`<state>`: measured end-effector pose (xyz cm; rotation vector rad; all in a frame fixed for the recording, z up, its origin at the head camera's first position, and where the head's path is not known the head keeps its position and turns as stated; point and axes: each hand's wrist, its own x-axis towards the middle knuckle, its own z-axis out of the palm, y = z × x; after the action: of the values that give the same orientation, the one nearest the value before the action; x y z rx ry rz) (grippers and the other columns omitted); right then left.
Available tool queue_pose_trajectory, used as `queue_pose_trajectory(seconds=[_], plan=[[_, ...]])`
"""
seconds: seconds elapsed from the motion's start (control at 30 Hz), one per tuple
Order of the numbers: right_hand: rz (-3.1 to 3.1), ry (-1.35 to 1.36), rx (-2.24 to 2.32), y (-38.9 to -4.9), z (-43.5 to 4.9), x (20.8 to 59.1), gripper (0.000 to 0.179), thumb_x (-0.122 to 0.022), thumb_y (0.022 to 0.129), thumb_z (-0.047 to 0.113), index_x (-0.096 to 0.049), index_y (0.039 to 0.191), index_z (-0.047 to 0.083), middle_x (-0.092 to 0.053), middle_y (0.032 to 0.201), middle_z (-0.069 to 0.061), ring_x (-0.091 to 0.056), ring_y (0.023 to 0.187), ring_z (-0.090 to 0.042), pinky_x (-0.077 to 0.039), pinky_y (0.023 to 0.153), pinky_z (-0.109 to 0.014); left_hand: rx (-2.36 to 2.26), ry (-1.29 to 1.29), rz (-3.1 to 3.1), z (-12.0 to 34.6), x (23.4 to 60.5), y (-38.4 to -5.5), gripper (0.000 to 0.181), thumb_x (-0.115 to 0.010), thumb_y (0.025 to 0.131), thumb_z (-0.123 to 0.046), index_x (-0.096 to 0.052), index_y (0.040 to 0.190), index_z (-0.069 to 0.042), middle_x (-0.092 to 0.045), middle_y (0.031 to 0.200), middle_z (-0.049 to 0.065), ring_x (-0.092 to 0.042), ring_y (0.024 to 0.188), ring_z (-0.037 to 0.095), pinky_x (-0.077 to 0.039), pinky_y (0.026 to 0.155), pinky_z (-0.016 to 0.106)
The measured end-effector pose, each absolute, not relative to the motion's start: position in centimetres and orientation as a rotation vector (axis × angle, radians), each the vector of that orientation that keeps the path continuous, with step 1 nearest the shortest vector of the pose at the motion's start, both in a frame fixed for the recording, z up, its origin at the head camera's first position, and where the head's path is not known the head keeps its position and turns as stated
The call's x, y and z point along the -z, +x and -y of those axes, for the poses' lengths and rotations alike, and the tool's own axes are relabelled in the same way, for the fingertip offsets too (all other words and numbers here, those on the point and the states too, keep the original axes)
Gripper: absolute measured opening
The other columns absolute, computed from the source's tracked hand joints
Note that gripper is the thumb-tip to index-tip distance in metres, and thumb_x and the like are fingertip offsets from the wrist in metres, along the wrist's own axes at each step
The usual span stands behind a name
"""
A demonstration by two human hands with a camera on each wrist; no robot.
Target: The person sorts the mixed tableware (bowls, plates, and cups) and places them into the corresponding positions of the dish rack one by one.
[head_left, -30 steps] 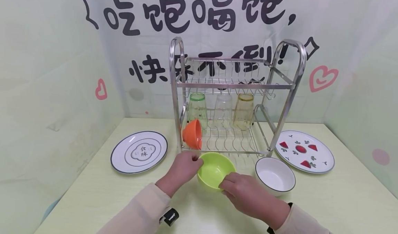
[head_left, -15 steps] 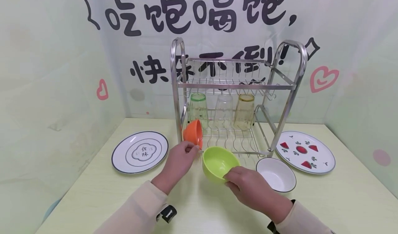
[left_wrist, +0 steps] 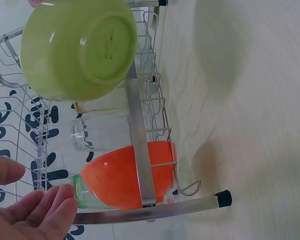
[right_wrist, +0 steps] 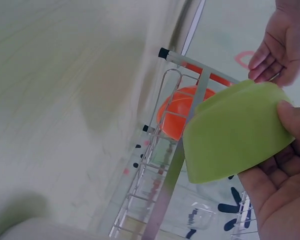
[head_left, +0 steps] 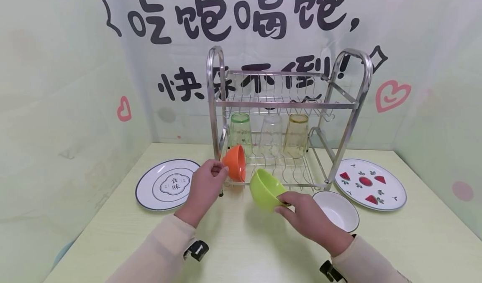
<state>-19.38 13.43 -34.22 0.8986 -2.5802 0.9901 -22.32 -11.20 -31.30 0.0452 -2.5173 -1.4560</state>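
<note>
Your right hand pinches the green bowl; your left hand's thumb stands apart; twelve o'clock, the wall reads 吃饱喝饱; nine, the plate, 食味.

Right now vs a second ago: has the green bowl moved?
Yes. Judged by the dish rack in the head view, the green bowl has shifted upward, its rim now overlapping the lower front bar, and tipped further onto its side.

Green bowl at the dial's centre, orange bowl towards ten, white bowl past three: that's three! Two plates, nine and three o'clock. Twelve: one rack, seemingly three glasses, one faint. Two hands!
</note>
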Motion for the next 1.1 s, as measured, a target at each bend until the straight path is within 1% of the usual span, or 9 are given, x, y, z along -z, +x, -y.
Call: queue_pose_trajectory(seconds=[0.1,0.2,0.23,0.43,0.6,0.7,0.77,0.83,1.1], plan=[[2.601,0.831,-1.148,-19.9,-13.5,34.0,0.004,-0.071,0.085,0.008,-0.069,0.088,0.005,-0.066,0.082,0.001,-0.054,0.071,-0.005,-0.048,0.061,-0.024,1.455,0.070,2.486,11.6,31.1,-22.5,0.025,-0.058,0.095,-0.017,-0.060,0.113,0.000,-0.065,0.101,0.013,-0.061,0.093,0.024,-0.053,0.077,0.035],[2.620,0.750,-1.310,-20.5,-13.4,33.7,0.008,-0.069,0.086,0.007,-0.070,0.091,0.000,-0.065,0.079,-0.001,-0.048,0.067,-0.006,-0.043,0.057,-0.022,1.456,0.085,2.443,11.9,31.0,-22.7,0.025,-0.058,0.095,-0.016,-0.060,0.112,0.002,-0.065,0.102,0.014,-0.061,0.094,0.026,-0.053,0.078,0.036],[2.621,0.719,-1.358,-20.8,-13.4,33.6,0.009,-0.069,0.086,0.006,-0.070,0.092,-0.001,-0.066,0.080,-0.003,-0.048,0.067,-0.007,-0.043,0.058,-0.022,1.453,0.088,2.434,12.0,31.0,-22.8,0.024,-0.058,0.095,-0.016,-0.060,0.111,0.002,-0.065,0.102,0.015,-0.061,0.094,0.026,-0.053,0.078,0.036],[2.639,0.527,-1.520,-21.7,-12.8,32.8,0.012,-0.068,0.086,0.002,-0.069,0.096,-0.005,-0.070,0.087,-0.010,-0.056,0.075,-0.014,-0.048,0.067,-0.027,1.406,0.088,2.430,12.7,30.4,-23.4,0.028,-0.056,0.095,-0.017,-0.057,0.114,0.004,-0.063,0.105,0.017,-0.059,0.096,0.028,-0.051,0.080,0.038],[2.624,0.395,-1.613,-22.5,-12.0,32.0,0.014,-0.067,0.088,0.003,-0.068,0.098,-0.007,-0.070,0.089,-0.013,-0.058,0.077,-0.015,-0.049,0.070,-0.031,1.392,0.078,2.436,13.2,29.7,-24.1,0.034,-0.058,0.095,-0.019,-0.054,0.120,0.004,-0.059,0.115,0.018,-0.056,0.105,0.031,-0.050,0.086,0.042],[2.596,0.310,-1.711,-23.1,-11.6,31.7,0.019,-0.066,0.089,0.005,-0.068,0.103,-0.007,-0.071,0.096,-0.016,-0.062,0.082,-0.016,-0.053,0.078,-0.036,1.400,0.067,2.447,13.5,29.4,-24.5,0.039,-0.059,0.095,-0.020,-0.051,0.125,0.004,-0.056,0.122,0.019,-0.053,0.114,0.032,-0.048,0.093,0.044],[2.575,0.263,-1.775,-23.5,-11.3,31.4,0.023,-0.065,0.090,0.006,-0.067,0.108,-0.007,-0.071,0.102,-0.017,-0.064,0.087,-0.018,-0.052,0.085,-0.041,1.398,0.062,2.463,13.5,29.2,-24.7,0.043,-0.060,0.095,-0.022,-0.049,0.129,0.003,-0.055,0.126,0.018,-0.051,0.118,0.032,-0.047,0.096,0.044],[2.556,0.211,-1.814,-23.9,-11.0,31.2,0.025,-0.064,0.091,0.008,-0.066,0.111,-0.007,-0.070,0.106,-0.018,-0.065,0.091,-0.020,-0.052,0.089,-0.042,1.397,0.067,2.479,13.5,29.0,-25.0,0.046,-0.060,0.096,-0.023,-0.047,0.133,0.002,-0.054,0.129,0.018,-0.050,0.120,0.032,-0.046,0.098,0.045],[2.466,0.037,-1.940,-25.3,-9.8,30.9,0.029,-0.064,0.091,0.012,-0.065,0.115,-0.005,-0.067,0.111,-0.017,-0.060,0.095,-0.021,-0.050,0.088,-0.039,1.418,0.079,2.503,13.2,28.2,-25.9,0.050,-0.059,0.096,-0.024,-0.044,0.138,0.001,-0.053,0.133,0.018,-0.050,0.123,0.031,-0.045,0.101,0.044]])
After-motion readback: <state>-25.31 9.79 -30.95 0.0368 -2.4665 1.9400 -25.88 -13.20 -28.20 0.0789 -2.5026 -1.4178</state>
